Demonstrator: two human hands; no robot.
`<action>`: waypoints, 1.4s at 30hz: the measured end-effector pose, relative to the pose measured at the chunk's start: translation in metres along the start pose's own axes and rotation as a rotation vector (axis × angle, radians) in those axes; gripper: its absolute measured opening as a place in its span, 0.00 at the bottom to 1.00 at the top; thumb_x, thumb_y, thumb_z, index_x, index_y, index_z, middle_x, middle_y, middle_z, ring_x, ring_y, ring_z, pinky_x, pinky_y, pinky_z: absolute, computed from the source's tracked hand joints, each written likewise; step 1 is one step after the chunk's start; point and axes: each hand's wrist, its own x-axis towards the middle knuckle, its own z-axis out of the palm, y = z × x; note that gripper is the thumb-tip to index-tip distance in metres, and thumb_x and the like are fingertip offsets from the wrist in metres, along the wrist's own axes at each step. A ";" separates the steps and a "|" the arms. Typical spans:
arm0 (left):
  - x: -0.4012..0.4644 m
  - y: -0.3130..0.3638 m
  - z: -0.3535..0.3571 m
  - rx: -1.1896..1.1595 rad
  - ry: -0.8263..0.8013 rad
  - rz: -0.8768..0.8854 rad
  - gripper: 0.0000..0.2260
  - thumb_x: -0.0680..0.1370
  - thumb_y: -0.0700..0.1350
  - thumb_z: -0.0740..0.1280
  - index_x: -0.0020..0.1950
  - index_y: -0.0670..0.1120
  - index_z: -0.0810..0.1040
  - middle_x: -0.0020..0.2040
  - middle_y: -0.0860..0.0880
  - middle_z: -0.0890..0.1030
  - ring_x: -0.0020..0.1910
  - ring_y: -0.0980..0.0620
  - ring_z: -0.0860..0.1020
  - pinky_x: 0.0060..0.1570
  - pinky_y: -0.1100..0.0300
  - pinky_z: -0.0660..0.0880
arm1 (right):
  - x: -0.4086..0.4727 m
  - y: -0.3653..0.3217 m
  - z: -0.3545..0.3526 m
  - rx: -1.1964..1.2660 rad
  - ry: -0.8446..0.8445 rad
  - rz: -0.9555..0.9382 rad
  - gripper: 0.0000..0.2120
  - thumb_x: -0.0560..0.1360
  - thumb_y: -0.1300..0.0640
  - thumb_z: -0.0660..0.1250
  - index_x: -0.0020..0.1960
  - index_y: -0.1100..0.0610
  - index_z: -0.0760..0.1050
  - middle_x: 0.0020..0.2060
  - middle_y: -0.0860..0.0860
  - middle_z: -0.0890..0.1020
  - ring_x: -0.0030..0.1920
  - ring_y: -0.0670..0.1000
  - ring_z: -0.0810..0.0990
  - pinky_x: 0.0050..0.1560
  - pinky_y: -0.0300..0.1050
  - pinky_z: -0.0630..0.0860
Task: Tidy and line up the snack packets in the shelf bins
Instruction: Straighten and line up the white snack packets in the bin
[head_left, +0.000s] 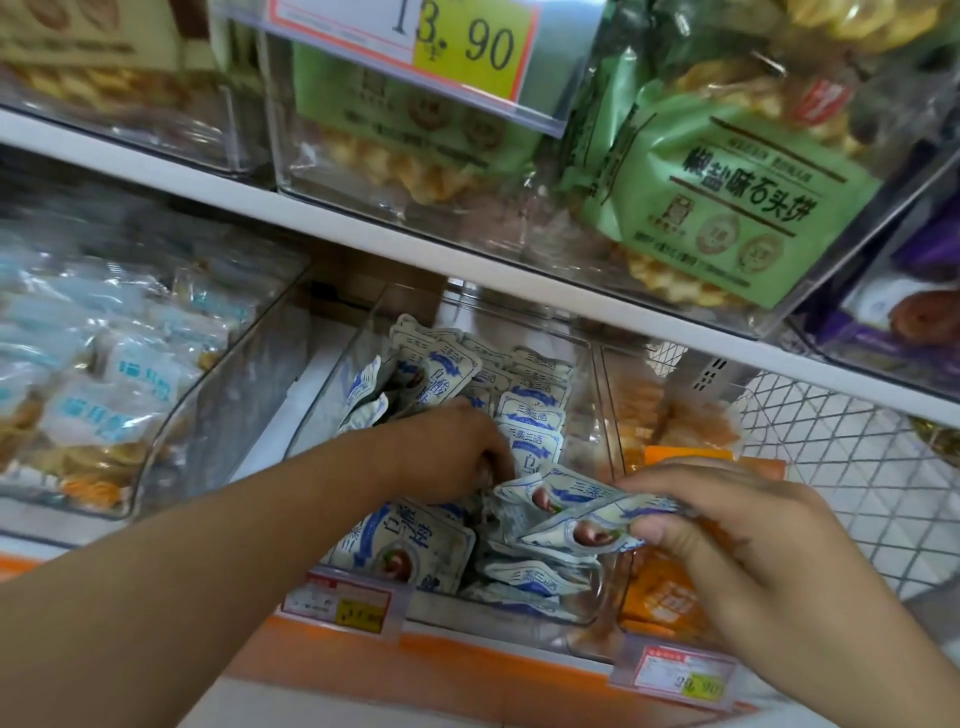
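A clear plastic bin (597, 597) on the lower shelf holds several small white-and-blue snack packets (530, 410), some standing in a row at the back, others lying loose at the front. My left hand (447, 452) reaches down into the middle of the bin, its fingers curled among the packets. My right hand (727, 525) hovers over the bin's right front and pinches a bunch of the same packets (566, 514) by their edges. A larger packet (400, 545) leans against the front wall.
A bin of pale blue packets (119, 384) sits to the left, and a bin of orange packets (665, 592) to the right. Green cracker bags (727, 197) fill the bins on the upper shelf. Price tags (675, 673) hang off the shelf edge. A white wire basket (857, 467) stands at right.
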 end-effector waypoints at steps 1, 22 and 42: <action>0.000 -0.003 0.000 -0.026 -0.010 -0.011 0.14 0.82 0.43 0.64 0.59 0.62 0.81 0.55 0.58 0.77 0.53 0.63 0.72 0.63 0.57 0.75 | -0.001 0.000 -0.001 0.012 -0.007 -0.001 0.12 0.75 0.50 0.72 0.58 0.42 0.82 0.52 0.35 0.85 0.55 0.38 0.83 0.56 0.41 0.76; 0.015 0.001 0.003 -0.030 0.070 -0.051 0.03 0.78 0.48 0.74 0.50 0.52 0.87 0.49 0.55 0.86 0.48 0.58 0.82 0.53 0.58 0.80 | -0.001 0.000 0.002 0.050 -0.042 -0.069 0.12 0.74 0.55 0.73 0.56 0.46 0.85 0.52 0.37 0.84 0.55 0.41 0.84 0.55 0.40 0.77; 0.000 0.025 -0.012 0.170 0.113 -0.021 0.15 0.77 0.44 0.71 0.62 0.55 0.77 0.57 0.51 0.81 0.52 0.51 0.74 0.50 0.56 0.72 | 0.000 -0.017 -0.001 -0.009 -0.077 -0.005 0.11 0.76 0.53 0.70 0.57 0.45 0.85 0.49 0.35 0.85 0.51 0.36 0.82 0.53 0.29 0.73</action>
